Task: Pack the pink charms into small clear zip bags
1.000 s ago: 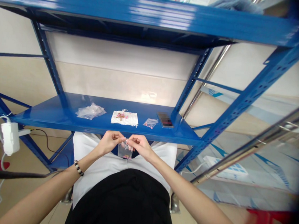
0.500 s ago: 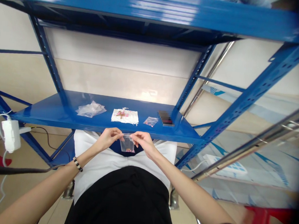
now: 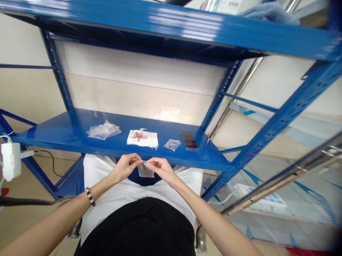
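Between my hands, just in front of the shelf edge and over my lap, hangs a small clear zip bag (image 3: 146, 171) with a few small pinkish pieces at its bottom. My left hand (image 3: 126, 166) pinches its top left corner. The top right edge is pinched by my right hand (image 3: 162, 169). Behind them on the blue shelf (image 3: 76, 130) lies a white paper sheet (image 3: 143, 141) bearing a pile of small pink and green pieces (image 3: 139, 135). To its right rests another small clear bag (image 3: 172, 144) with reddish pieces inside.
A stack of clear plastic bags (image 3: 104, 130) lies left on the shelf. A dark, blurred-out flat object (image 3: 189, 141) is at its right end. The upper shelf beam (image 3: 138, 17) crosses above. A white power strip (image 3: 10, 162) hangs at the left post.
The bag has tilted and looks shorter from above, while both hands keep their pinch on its top. My view has shifted slightly upward, showing more of the upper shelf.
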The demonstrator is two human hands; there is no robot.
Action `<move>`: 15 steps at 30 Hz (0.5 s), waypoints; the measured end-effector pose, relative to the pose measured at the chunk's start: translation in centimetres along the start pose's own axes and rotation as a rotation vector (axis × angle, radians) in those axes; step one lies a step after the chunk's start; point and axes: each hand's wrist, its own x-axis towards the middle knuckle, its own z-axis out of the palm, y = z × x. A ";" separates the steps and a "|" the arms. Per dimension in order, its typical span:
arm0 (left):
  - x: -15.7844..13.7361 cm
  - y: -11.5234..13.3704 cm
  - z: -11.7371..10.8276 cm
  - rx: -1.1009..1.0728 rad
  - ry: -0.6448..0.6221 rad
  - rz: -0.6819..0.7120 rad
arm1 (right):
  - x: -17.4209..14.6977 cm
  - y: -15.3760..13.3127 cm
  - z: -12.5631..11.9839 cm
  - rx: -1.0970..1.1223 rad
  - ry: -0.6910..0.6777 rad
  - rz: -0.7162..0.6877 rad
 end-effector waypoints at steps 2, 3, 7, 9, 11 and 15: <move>-0.4 0.3 0.3 0.007 -0.005 0.028 | -0.1 -0.2 0.0 0.004 0.014 -0.008; -0.5 0.4 0.4 0.018 0.002 0.043 | -0.1 -0.4 -0.3 0.005 0.043 -0.014; 0.1 -0.1 -0.5 0.229 0.120 0.144 | 1.5 -0.6 -4.1 0.003 0.321 -0.049; 1.3 -0.8 -1.3 0.410 0.184 0.211 | 3.1 -0.1 -7.3 -0.049 0.475 -0.050; 2.7 -1.7 -2.2 0.562 0.195 0.256 | 5.0 0.5 -10.5 -0.193 0.558 -0.046; 4.8 -3.8 -3.5 0.795 0.165 0.245 | 7.9 2.0 -14.5 -0.641 0.616 -0.026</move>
